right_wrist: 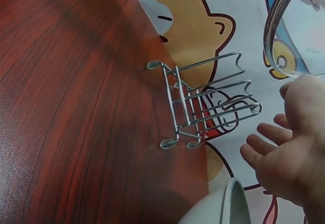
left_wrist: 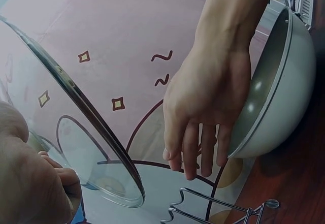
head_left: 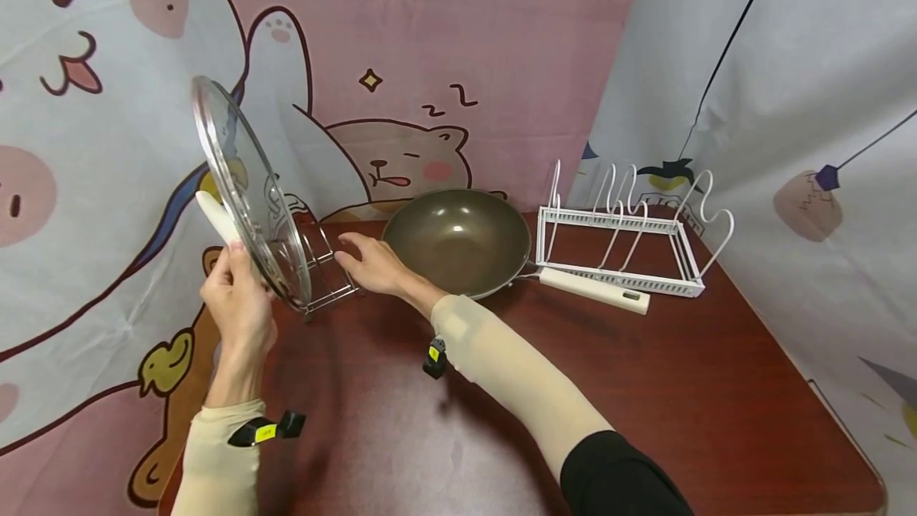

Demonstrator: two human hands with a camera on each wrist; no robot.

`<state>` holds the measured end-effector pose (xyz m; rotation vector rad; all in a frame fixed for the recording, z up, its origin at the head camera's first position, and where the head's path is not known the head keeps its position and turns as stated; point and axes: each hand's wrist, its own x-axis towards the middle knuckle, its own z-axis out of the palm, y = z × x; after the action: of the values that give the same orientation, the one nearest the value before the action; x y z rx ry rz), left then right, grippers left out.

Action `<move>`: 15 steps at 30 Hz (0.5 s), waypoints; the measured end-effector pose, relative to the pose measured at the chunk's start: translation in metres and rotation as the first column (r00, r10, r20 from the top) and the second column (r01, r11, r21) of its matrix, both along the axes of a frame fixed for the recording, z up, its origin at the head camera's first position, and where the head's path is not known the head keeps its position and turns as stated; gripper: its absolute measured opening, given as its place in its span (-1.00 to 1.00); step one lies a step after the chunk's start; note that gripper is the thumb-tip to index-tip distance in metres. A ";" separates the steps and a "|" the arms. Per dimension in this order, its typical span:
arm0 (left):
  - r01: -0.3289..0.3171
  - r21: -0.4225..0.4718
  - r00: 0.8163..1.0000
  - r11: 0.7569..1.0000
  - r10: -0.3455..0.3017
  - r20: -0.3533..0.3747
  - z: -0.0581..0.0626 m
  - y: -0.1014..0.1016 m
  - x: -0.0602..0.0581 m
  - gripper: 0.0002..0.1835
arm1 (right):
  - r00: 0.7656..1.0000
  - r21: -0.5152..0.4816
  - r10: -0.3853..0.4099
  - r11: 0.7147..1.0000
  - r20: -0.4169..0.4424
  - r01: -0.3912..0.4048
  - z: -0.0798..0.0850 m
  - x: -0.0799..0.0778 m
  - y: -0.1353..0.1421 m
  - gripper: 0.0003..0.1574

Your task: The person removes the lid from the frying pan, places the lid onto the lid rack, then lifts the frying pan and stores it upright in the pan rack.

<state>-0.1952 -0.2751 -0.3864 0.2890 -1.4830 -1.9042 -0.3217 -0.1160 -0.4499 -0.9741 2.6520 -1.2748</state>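
My left hand (head_left: 239, 297) grips the white handle (head_left: 217, 215) of a clear glass pot lid (head_left: 251, 189) with a metal rim. The lid is raised and tilted nearly on edge, its inner side facing right. Below it on the table stands a small silver wire rack (right_wrist: 185, 102), partly hidden by the lid in the head view. My right hand (head_left: 374, 263) hovers beside this rack, fingers loosely extended and holding nothing. In the left wrist view, the right hand (left_wrist: 208, 102) overlaps the edge of a wok (left_wrist: 292, 92).
The wok (head_left: 458, 237), brown inside, sits at the table's back with its cream handle (head_left: 591, 289) pointing right. Behind that handle is a white rack (head_left: 616, 277) with several upright wire dividers. A printed cloth (head_left: 516, 46) hangs close behind the table.
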 end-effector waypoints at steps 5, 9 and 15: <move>0.001 0.001 1.000 1.000 -0.001 0.005 -0.002 0.000 -0.001 -0.62 | 1.000 0.012 -0.005 1.000 0.006 0.005 -0.004 -0.002 -0.005 -0.41; 0.006 -0.001 1.000 1.000 -0.006 0.003 -0.003 0.001 -0.002 -0.62 | 1.000 -0.004 0.006 1.000 -0.009 -0.006 -0.006 -0.003 -0.008 -0.45; 0.018 0.003 1.000 1.000 -0.018 0.006 -0.006 0.001 -0.003 -0.64 | 0.999 -0.001 -0.007 1.000 -0.034 0.007 -0.008 -0.004 -0.012 -0.49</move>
<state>-0.1985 -0.2738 -0.3922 0.2840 -1.4921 -1.9213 -0.3261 -0.1276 -0.4583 -0.9963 2.6823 -1.2721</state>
